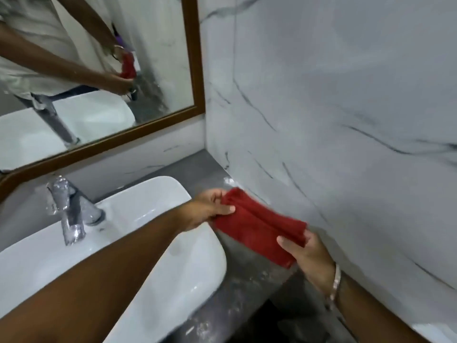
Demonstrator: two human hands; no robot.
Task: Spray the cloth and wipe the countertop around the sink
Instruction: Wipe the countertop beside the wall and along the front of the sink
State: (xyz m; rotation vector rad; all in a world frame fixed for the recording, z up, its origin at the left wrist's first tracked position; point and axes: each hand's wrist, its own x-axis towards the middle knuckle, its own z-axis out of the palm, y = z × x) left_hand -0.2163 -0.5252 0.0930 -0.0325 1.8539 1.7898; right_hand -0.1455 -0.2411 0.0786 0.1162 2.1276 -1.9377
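Tap (70, 209) is standing at the left, on the back rim of the white sink (158, 243). Left hand (210, 209) is reaching across the basin, fingers pinching the cloth's far end. The red cloth (259, 229), folded, is hanging stretched at centre frame, over the grey countertop (247, 288) beside the marble wall (346, 120). Right hand (309, 256), bracelet (335, 285) on its wrist, is gripping the near end, fingers closed.
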